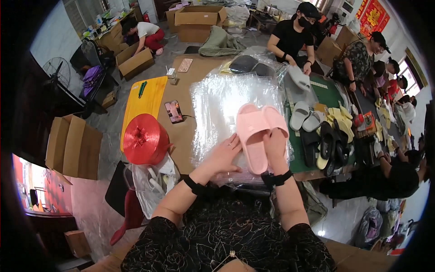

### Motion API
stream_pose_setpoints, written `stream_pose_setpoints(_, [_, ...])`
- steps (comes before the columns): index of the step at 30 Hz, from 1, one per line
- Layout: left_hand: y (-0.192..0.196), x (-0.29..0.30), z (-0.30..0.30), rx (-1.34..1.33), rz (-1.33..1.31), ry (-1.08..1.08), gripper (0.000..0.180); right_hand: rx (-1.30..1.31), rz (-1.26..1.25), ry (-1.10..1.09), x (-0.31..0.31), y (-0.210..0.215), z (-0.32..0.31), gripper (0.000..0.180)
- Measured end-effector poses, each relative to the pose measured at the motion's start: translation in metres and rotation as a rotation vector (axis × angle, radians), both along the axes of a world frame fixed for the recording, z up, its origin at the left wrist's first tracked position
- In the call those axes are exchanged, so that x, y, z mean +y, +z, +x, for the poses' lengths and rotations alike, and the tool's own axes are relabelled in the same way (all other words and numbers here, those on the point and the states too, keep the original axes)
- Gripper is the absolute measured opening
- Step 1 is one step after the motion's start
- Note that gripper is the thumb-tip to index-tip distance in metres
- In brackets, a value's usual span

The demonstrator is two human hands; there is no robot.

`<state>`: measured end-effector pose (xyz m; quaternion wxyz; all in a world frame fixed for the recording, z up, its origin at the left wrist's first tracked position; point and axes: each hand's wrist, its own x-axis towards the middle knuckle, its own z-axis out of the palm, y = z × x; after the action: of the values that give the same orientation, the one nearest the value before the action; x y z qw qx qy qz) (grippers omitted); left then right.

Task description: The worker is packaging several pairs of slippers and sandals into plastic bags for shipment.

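Observation:
A pair of pink slide slippers (253,121) lies side by side over a stack of clear plastic bags (213,102), toes pointing away from me. My right hand (275,147) reaches into the right slipper's opening and grips the pair, its fingertips partly hidden under the strap. My left hand (222,155) rests on the bags just left of the slippers, fingers apart and holding nothing; a ring shows on one finger. Both my wrists wear black bands.
Left on the table are a red twine roll (145,139), a phone (173,111) and a yellow board (144,96). Rightward, several loose slippers (333,140) cover a green mat. Across, a co-worker (297,41) handles a grey slipper (299,78). Cardboard boxes (199,22) stand behind.

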<state>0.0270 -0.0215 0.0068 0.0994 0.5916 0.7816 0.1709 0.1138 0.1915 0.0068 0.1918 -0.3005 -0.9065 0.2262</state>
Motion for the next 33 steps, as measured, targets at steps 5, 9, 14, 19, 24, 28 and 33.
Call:
stream_pose_setpoints(5, [-0.011, -0.004, 0.000, 0.042, -0.022, -0.004, 0.077, 0.275, -0.143, -0.090, 0.040, -0.002, 0.046, 0.015])
stream_pose_setpoints(9, [-0.018, 0.000, -0.001, 0.050, 0.117, 0.041, 0.045, 0.523, -0.374, -0.175, 0.055, -0.003, 0.114, 0.023])
stream_pose_setpoints(14, [-0.002, 0.016, -0.008, -0.238, 0.099, 0.152, 0.040, 0.734, -0.570, -0.041, -0.012, 0.063, 0.158, 0.030])
stream_pose_setpoints(19, [0.018, 0.034, -0.029, -0.705, 0.160, 0.132, 0.041, 0.192, 0.095, 0.403, -0.054, 0.089, 0.143, 0.031])
stream_pose_setpoints(24, [0.037, 0.034, -0.022, -0.472, 0.149, 0.096, 0.045, -0.068, -0.024, 0.184, -0.050, 0.051, 0.146, 0.018])
stream_pose_setpoints(28, [0.043, 0.022, -0.004, -0.081, 0.129, -0.028, 0.046, -0.085, -0.168, 0.192, -0.053, 0.059, 0.135, 0.021])
stream_pose_setpoints(33, [0.055, 0.020, 0.009, 0.059, 0.177, -0.113, 0.046, -0.059, 0.007, 0.016, -0.051, 0.054, 0.116, 0.019])
